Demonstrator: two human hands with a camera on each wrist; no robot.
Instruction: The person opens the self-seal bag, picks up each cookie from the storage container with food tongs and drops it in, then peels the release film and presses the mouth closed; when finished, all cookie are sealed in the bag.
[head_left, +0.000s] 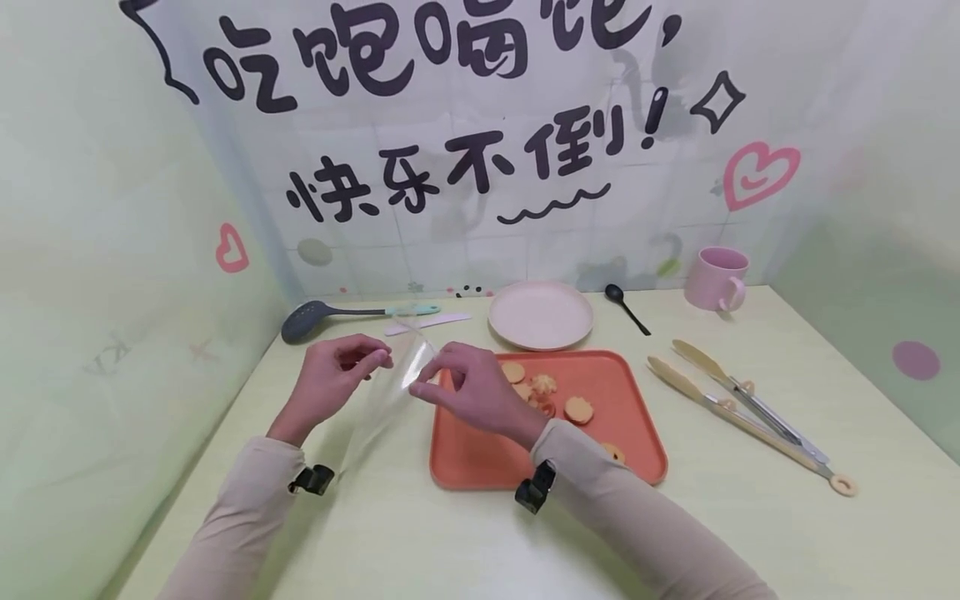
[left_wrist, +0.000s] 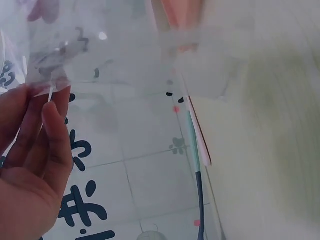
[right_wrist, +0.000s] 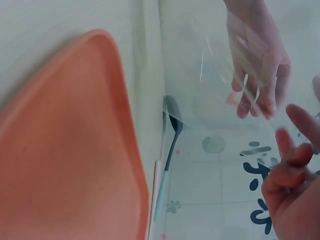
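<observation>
A clear plastic bag hangs between the two hands, left of the orange tray. My left hand pinches its upper edge between thumb and fingers; the left wrist view shows this hand at the film. Close to the bag's other side is my right hand, over the tray's left part. In the right wrist view the thumb and forefinger of this right hand stand apart and blurred. Whether they touch the film is hard to tell. Several biscuits lie on the tray, partly hidden by the right hand.
A pink plate stands behind the tray. At the back left lie a slotted spoon and a pink knife. To the right are a small black spoon, tongs and a pink mug. Fabric walls enclose the table.
</observation>
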